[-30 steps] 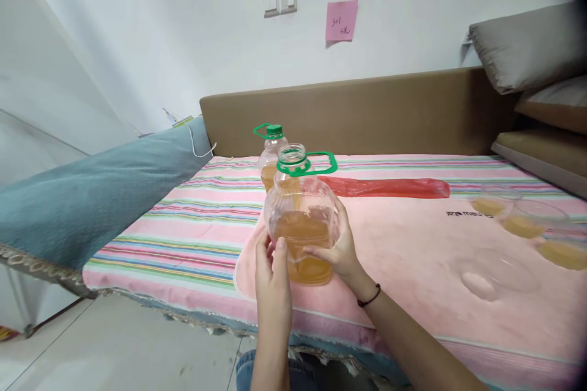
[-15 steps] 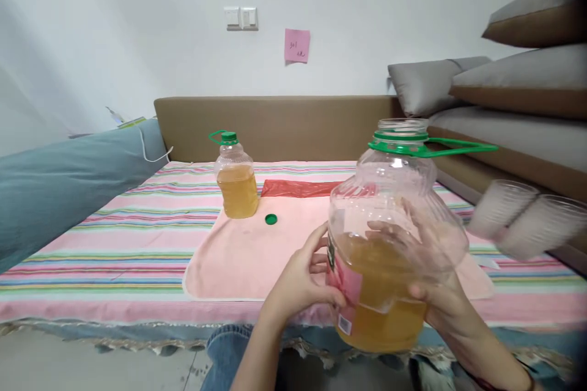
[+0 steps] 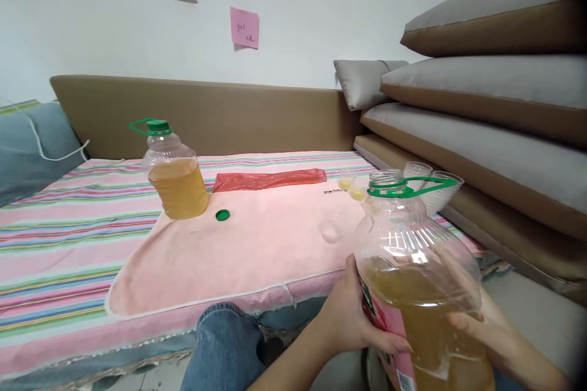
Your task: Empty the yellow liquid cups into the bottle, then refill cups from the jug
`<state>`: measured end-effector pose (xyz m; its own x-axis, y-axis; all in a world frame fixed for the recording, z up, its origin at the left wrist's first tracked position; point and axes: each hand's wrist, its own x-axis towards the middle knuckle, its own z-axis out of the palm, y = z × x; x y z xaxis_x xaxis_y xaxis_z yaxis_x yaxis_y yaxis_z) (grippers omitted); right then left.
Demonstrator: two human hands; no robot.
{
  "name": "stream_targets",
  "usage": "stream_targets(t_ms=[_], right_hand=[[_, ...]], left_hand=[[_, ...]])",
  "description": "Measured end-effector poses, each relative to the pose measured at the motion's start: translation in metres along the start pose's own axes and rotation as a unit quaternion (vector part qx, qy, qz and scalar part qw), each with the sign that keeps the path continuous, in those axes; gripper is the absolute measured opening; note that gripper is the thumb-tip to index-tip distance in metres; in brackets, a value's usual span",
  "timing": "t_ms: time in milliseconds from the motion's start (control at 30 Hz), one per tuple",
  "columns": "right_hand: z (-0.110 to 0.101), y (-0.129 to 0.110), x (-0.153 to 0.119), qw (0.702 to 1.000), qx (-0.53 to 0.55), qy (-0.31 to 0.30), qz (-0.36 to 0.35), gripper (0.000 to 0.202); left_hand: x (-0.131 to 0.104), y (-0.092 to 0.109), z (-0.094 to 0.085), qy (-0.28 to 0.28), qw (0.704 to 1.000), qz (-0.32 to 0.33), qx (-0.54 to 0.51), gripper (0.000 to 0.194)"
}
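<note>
Between my two hands is a big clear plastic jug (image 3: pixel 422 281), part full of yellow liquid, with a green ring handle on its uncapped neck. My left hand (image 3: pixel 355 317) grips its labelled left side, thumb across the pink label. On the far right side my right hand (image 3: pixel 477 317) holds the jug, its fingers partly seen through the plastic. The jug is held in front of the bed's edge, low in view. A second jug (image 3: pixel 178 186) of yellow liquid, capped in green, stands upright at left on the pink mat. Beside it lies a loose green cap (image 3: pixel 222 215).
A crumpled red plastic bag (image 3: pixel 270 179) lies along the back of the pink mat (image 3: pixel 238 250). Small clear cups (image 3: pixel 358 193), some with yellow liquid, sit behind the held jug. Stacks of clear cups (image 3: pixel 443 195) lean near piled grey cushions (image 3: pixel 486 85) at right.
Both hands have brought the open jug lower and to the right, closer to me. The view has turned right, and small cups on the mat now show past the jug.
</note>
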<state>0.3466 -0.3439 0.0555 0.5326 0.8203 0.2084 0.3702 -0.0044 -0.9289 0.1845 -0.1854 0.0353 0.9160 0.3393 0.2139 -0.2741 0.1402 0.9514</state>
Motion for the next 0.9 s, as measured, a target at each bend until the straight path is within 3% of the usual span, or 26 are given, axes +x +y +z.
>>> stream_targets(t_ms=[200,400,567,767,900], right_hand=[[-0.019,-0.002,-0.007,0.999,-0.018,-0.020,0.037,0.087],[-0.025,-0.021,-0.008,0.995,-0.048,-0.031,0.087,0.076],[-0.026,-0.028,-0.006,0.987,-0.063,-0.023,0.143,0.078],[-0.020,-0.035,0.002,0.983,-0.042,-0.040,0.176,0.078],[-0.020,-0.036,0.008,0.979,-0.053,-0.038,0.191,0.074]], left_hand=[[0.005,-0.023,0.021,-0.064,0.993,0.020,-0.093,0.109],[0.003,-0.039,0.040,-0.123,0.961,0.015,-0.248,0.116],[-0.003,-0.051,0.046,-0.114,0.959,-0.040,-0.258,0.112],[-0.008,-0.059,0.042,-0.122,0.953,-0.171,-0.220,0.115],[-0.008,-0.059,0.041,-0.117,0.950,-0.176,-0.230,0.117]])
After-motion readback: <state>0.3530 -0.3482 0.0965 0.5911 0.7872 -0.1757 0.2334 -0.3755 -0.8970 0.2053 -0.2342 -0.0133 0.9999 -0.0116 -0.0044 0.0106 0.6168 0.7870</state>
